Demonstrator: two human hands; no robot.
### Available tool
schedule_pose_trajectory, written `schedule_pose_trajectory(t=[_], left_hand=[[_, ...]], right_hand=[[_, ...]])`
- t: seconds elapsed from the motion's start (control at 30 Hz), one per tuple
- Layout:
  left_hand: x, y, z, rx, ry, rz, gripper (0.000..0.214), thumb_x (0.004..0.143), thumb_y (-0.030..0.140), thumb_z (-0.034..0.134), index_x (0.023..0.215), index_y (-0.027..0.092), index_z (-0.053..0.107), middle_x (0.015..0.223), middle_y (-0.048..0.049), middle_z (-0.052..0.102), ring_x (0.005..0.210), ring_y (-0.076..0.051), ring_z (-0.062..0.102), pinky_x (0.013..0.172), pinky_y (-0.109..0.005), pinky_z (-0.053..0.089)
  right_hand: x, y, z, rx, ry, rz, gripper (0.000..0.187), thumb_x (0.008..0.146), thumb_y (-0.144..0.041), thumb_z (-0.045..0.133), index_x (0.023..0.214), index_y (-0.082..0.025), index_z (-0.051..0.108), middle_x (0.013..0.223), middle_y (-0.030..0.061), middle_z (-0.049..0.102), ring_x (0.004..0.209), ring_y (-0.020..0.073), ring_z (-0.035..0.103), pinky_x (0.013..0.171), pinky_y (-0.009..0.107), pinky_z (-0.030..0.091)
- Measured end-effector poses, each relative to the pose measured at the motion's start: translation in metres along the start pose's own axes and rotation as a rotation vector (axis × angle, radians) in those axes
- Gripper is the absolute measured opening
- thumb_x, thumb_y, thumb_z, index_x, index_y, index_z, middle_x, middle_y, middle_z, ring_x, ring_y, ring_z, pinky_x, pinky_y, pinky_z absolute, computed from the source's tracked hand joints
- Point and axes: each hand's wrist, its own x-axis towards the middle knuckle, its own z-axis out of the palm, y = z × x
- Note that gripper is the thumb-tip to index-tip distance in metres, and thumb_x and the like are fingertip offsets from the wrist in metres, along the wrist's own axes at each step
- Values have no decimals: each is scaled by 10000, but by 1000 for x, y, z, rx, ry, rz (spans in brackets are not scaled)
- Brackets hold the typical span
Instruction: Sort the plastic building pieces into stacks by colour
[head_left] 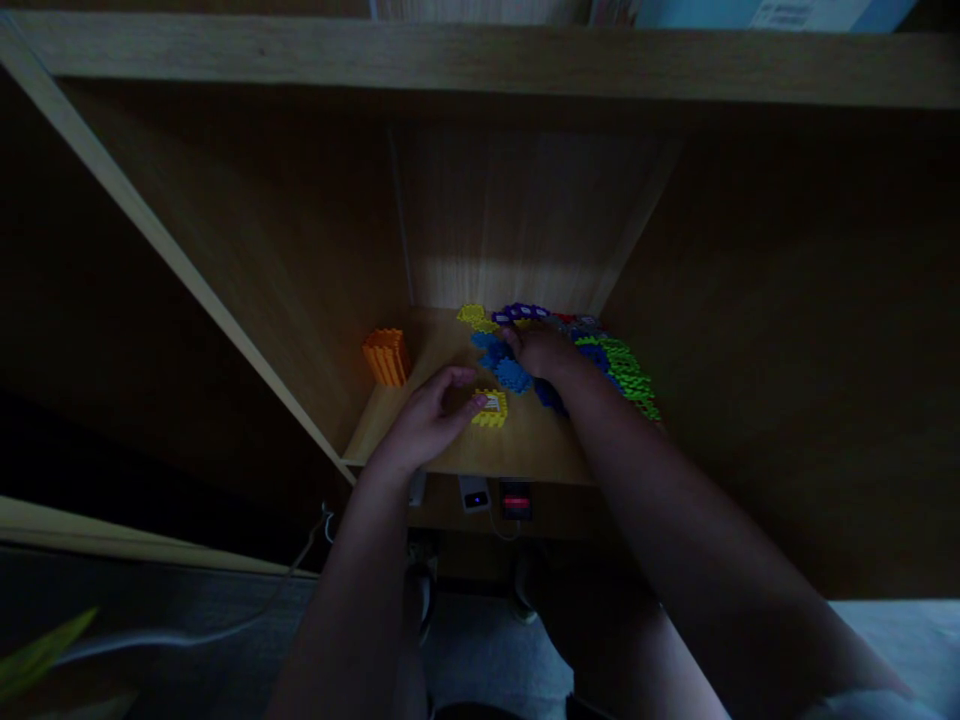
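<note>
A heap of flat toothed plastic pieces point(600, 360) in blue, green, purple and yellow lies on a wooden shelf board point(420, 420). My right hand point(544, 352) rests on top of the heap among the blue pieces, fingers curled down into them; what they grip is hidden. My left hand point(435, 412) lies low on the board, fingertips closed on a yellow toothed piece point(491, 408) near the board's front edge. An orange ribbed cup-like block point(386, 356) stands upright to the left of both hands.
Wooden side walls point(247, 260) and a top board point(480, 60) close in the dim shelf compartment. Below the front edge hang small devices with lit displays point(495, 498) and a cable point(300, 560). My feet show on the floor underneath.
</note>
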Motion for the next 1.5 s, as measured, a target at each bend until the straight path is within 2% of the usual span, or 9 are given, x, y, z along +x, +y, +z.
schedule_pose_trajectory(t=[0.1,0.23,0.37,0.43,0.53,0.73,0.97,1.23,1.5], left_hand=[[0,1,0,-3,7,2,424,983,522,729,1301,247,673,1323,-102,741,1262,-273,708,1117,-481,566],[1,3,0,26,31,6,401,993,511,718,1286,239,685,1301,-99,748,1235,-265,713,1090,-463,573],[3,6,-1,39,108,33,338,997,486,708,1206,221,711,1187,-88,769,1116,-240,730,996,-411,592],[3,9,-1,33,137,41,316,995,466,712,1191,218,719,1109,-70,771,1028,-218,729,934,-377,595],[1,14,-1,32,156,69,305,985,439,737,1206,229,737,1059,-50,768,968,-199,717,907,-357,584],[-3,17,0,0,119,165,304,943,403,819,1212,268,782,1086,-49,772,973,-194,716,890,-343,582],[-3,26,0,61,77,197,185,977,404,775,1073,253,824,963,-53,772,899,-192,713,809,-325,590],[-3,26,-1,80,67,220,162,984,365,768,1075,242,824,954,-54,772,908,-186,712,814,-308,579],[-6,23,0,38,90,195,291,888,394,885,1117,224,832,979,-56,804,906,-187,732,833,-302,572]], right_hand=[[2,0,-5,-141,-53,123,578,1160,-498,345,1179,-149,806,1213,207,810,1269,338,702,1198,516,420],[-8,-3,-28,-163,51,36,501,1145,-380,363,1186,-113,785,1231,224,798,1191,344,722,1142,489,464],[-44,-19,-52,94,237,-32,292,1072,-319,504,1100,-201,770,1135,142,819,1052,318,751,1011,454,546],[-70,-33,-57,288,315,-12,235,1054,-363,570,1198,-239,709,1037,83,813,896,272,759,859,405,584],[-107,-54,-55,523,388,25,357,1019,-435,668,1330,-272,604,937,28,787,809,240,748,738,360,585],[-148,-73,-29,629,392,36,179,1016,-455,704,1093,-296,734,935,24,791,804,219,740,706,336,595],[-155,-77,-24,592,394,-41,120,1028,-404,703,1076,-317,771,973,28,802,862,231,749,801,376,622],[-153,-81,-29,565,431,-128,79,1036,-310,701,1087,-306,761,1005,27,813,893,222,762,830,373,621],[-149,-80,-27,558,500,-279,143,1022,-188,710,1107,-296,747,1067,20,832,993,209,788,902,376,633]])
